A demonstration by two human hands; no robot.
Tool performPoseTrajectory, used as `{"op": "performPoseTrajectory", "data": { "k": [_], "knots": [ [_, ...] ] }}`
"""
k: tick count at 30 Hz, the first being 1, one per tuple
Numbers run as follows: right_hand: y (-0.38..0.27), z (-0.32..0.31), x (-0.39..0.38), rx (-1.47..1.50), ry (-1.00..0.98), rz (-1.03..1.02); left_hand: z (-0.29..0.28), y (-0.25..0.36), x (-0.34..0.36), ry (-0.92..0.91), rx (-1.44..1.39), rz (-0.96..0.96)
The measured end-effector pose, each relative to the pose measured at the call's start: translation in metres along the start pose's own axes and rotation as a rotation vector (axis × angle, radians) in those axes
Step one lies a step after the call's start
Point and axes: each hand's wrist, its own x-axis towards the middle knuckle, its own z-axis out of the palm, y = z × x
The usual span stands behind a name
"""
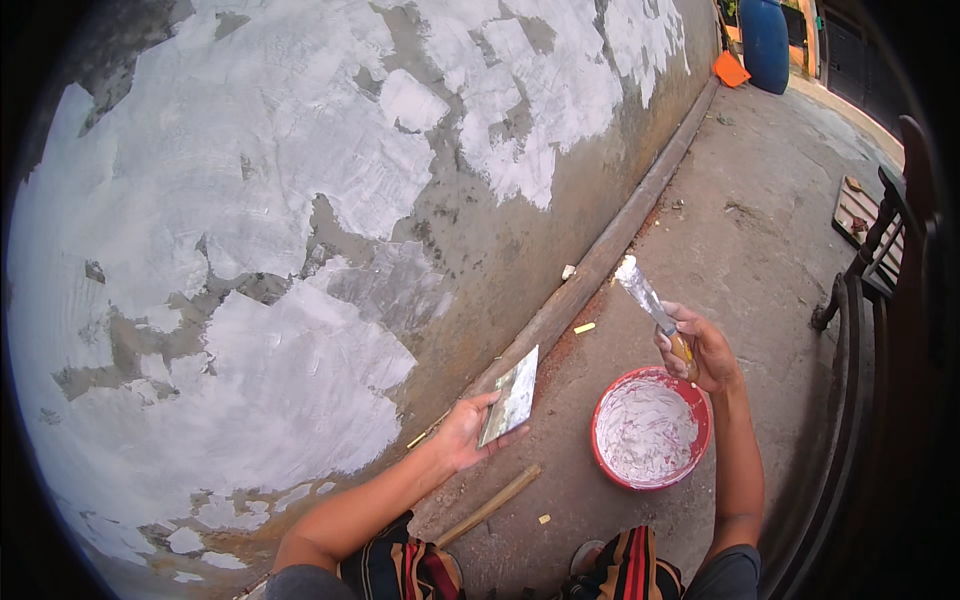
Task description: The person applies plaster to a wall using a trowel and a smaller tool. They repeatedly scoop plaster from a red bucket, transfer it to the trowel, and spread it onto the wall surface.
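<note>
My left hand (466,430) is closed around a flat rectangular metal plate (514,393), smeared with white putty and held tilted near the foot of the wall. In my right hand (705,350) is a putty knife (652,305), gripped by its wooden handle with the blade pointing up and to the left. A lump of white putty sits on the blade's tip. Below that hand, on the ground, stands a red bucket (597,440) whose inside is coated with white putty. White patches cover much of the grey wall (540,255) on the left.
A wooden stick (490,505) lies on the ground by my feet. Small yellow pieces (585,328) are scattered about. Dark wooden furniture (850,290) stands at the right. A blue barrel (765,45) and an orange dustpan-like object (731,69) are at the far end.
</note>
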Motion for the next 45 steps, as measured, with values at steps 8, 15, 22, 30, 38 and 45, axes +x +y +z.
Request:
{"op": "performPoseTrajectory", "data": {
  "k": [8,15,22,30,38,45],
  "knots": [
    [-0.054,0.158,0.146,-0.167,-0.075,-0.289,-0.014,-0.033,-0.060,-0.064,-0.149,-0.072],
    [0.021,0.165,0.181,0.081,0.063,-0.476,0.006,0.015,-0.094,-0.018,-0.234,0.240],
    [0.143,0.131,0.168,0.112,0.188,-0.357,-0.009,0.022,-0.121,0.094,-0.205,0.280],
    [0.146,0.144,0.177,0.100,0.183,-0.349,-0.037,0.034,-0.134,0.163,-0.250,0.423],
    [0.072,0.157,0.189,-0.001,0.119,-0.458,-0.037,0.037,-0.111,0.233,-0.265,0.411],
    [0.097,0.140,0.141,-0.010,0.111,-0.377,-0.054,0.043,-0.097,0.418,-0.100,0.491]
  ]
}}
